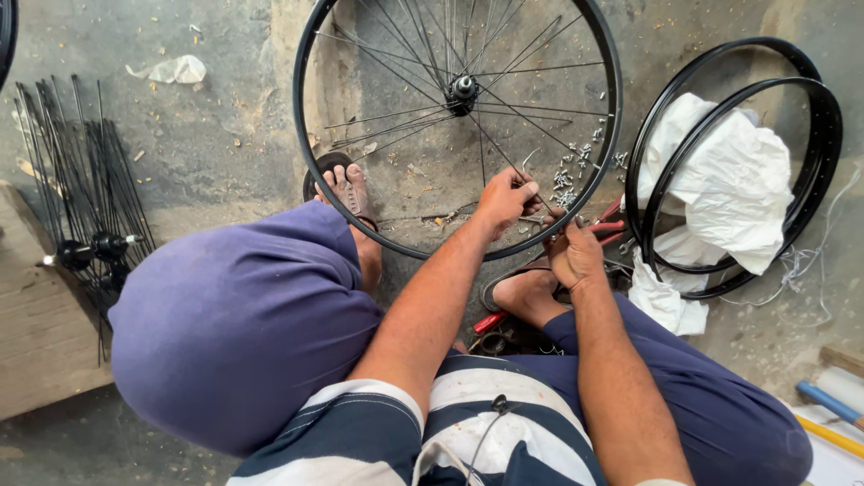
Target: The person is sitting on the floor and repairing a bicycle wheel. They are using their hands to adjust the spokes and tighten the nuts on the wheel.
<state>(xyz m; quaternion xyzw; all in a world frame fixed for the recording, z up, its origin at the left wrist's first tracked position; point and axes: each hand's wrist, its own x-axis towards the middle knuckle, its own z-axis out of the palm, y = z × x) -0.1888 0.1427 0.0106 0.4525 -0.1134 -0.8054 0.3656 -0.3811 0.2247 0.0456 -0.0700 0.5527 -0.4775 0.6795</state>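
Wheel (457, 126) lacing underway: my left hand (506, 200) pinches a spoke (504, 151) at the rim (605, 162); right hand (572, 255) grips a small tool, unclear. Next likely needs seating a nipple (565, 180).

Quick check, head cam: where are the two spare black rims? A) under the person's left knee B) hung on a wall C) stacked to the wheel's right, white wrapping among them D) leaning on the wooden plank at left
C: the two spare black rims lie overlapped on the floor to the right of the spoked wheel, with crumpled white wrapping among them.
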